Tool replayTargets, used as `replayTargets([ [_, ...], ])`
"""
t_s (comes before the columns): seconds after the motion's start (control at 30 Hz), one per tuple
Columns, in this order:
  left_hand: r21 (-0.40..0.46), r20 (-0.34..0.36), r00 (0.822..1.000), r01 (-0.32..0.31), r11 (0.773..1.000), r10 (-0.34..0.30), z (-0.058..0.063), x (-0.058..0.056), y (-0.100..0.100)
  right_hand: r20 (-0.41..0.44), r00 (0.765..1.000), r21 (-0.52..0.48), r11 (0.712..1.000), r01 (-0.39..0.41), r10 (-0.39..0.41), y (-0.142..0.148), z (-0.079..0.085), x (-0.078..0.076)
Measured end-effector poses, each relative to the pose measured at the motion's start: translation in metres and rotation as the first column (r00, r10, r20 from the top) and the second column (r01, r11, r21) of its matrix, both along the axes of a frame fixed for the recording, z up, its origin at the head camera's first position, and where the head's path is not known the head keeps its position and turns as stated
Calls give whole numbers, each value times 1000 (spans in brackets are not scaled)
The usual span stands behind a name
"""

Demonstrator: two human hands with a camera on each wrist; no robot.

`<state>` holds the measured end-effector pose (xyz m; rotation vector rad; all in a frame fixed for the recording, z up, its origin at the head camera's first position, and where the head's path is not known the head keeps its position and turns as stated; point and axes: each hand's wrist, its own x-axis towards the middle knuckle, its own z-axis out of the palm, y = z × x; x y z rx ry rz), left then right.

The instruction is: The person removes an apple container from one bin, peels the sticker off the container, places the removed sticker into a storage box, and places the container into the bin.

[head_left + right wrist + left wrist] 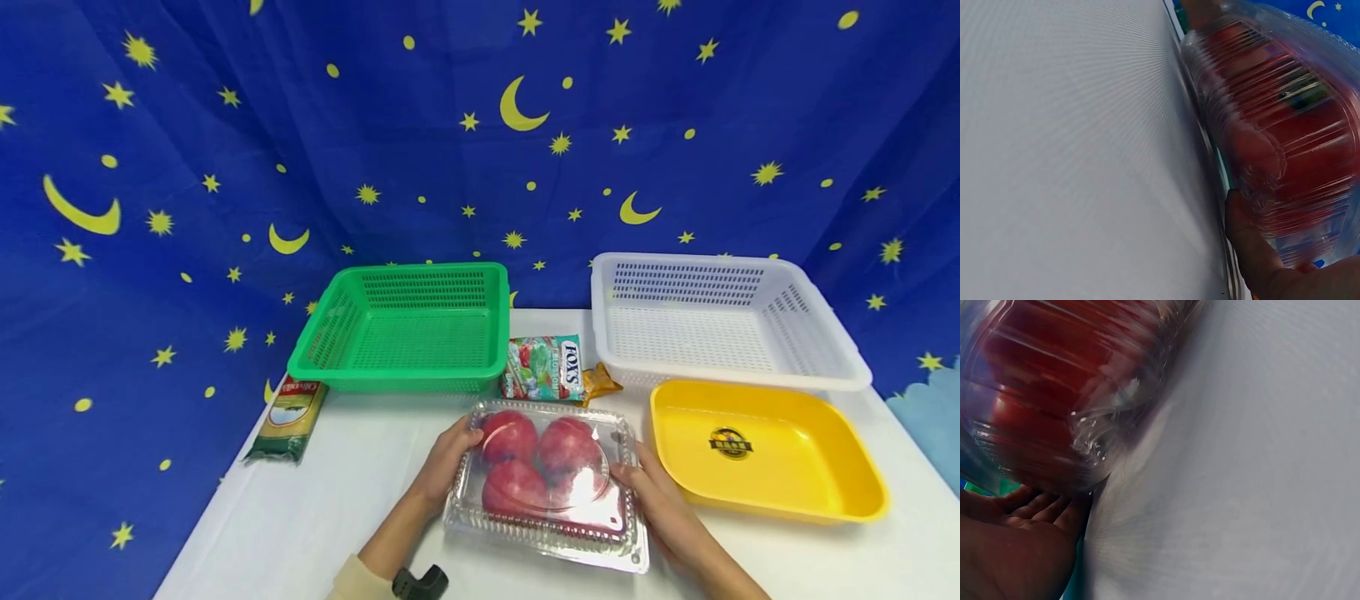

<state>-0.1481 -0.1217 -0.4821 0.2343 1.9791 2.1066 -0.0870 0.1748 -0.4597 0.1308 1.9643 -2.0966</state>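
Observation:
Both hands hold a clear plastic clamshell box (551, 533) with several large round red fruits (513, 487) inside, in the head view. My left hand (446, 462) grips the box's left side, thumb over the rim; the left wrist view has its fingers (1041, 509) under the box's edge. At the opposite side my right hand (660, 504) holds on, its thumb lying over the lid. In the right wrist view the right hand (1279, 269) is at the box's lower end, close over the white table. The lid's glare hides part of one fruit.
Behind the box stand a green basket (495, 350) and a white basket (727, 371). Between them lie a FOX'S candy bag (543, 367) and a small orange packet (600, 383). A yellow tray (787, 475) sits to the right, and a green-gold packet (288, 417) at the left.

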Motion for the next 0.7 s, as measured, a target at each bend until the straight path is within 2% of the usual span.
replayTargets([
  [0.13,-6,0,1000,12,1000,-12,2,0,-2,-1,1000,-15,1000,11,-11,-1,1,0],
  [0.43,-87,-23,998,56,995,-58,14,1,-12,-60,998,-21,999,29,-30,-5,5,0],
  [0.6,-180,-98,990,82,980,-100,15,-2,-15,-65,998,-60,998,23,-26,-3,11,3],
  [0.7,-205,-167,983,40,978,-75,18,-5,-17,-71,997,-92,996,16,-23,1,17,3],
])
